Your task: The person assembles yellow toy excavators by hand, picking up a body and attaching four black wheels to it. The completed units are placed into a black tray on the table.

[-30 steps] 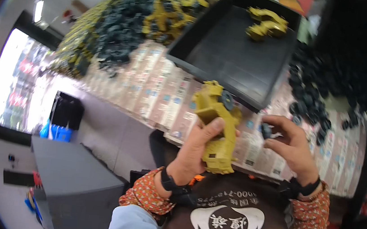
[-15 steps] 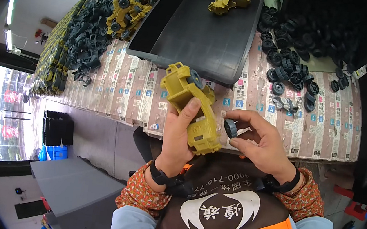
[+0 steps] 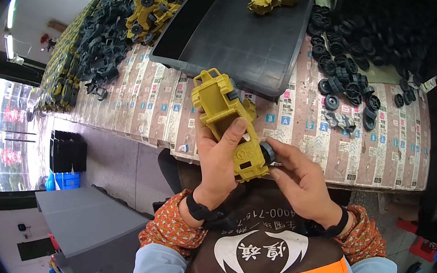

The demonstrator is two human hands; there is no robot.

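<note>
Truck body [image 3: 229, 124], yellow plastic, held above near table edge [image 3: 301, 167], in front of chest. Left hand [image 3: 220, 158] fingers clamped around body, thumb across top. Right hand [image 3: 299, 181] fingertips pinched on black wheel [image 3: 267, 152], wheel touching body's near-right end. Black tray [image 3: 240, 36] behind on table. Loose wheels [image 3: 346, 83] to right of tray.

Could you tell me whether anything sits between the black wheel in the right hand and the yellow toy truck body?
Nothing visible does: the right hand presses the small black plastic wheel directly against the yellow plastic toy truck body, gripped by the left hand.
</note>
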